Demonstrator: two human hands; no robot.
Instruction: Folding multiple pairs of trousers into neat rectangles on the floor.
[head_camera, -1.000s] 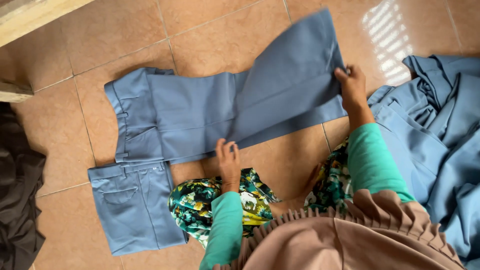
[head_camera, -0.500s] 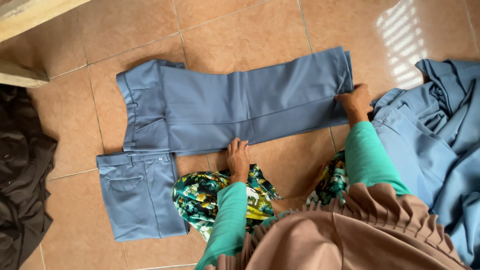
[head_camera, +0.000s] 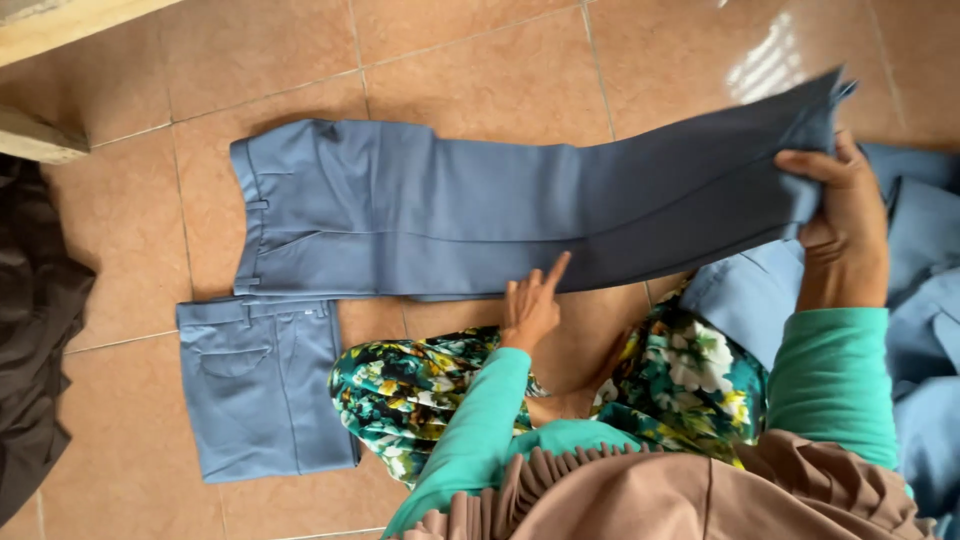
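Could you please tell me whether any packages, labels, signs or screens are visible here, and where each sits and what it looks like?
None are in view: no package, label, sign or screen.
Blue-grey trousers: spread long across the tiled floor, hem end lifted in the right hand, left hand touching the near edge.
Folded blue-grey trousers: rectangular, lower left on the floor.

Right hand (head_camera: 845, 225) lifting blue trousers (head_camera: 480, 215) hem, left hand (head_camera: 530, 305) pressing mid-leg

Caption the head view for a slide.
Right hand lifts blue trousers' leg end; left hand presses mid-leg.
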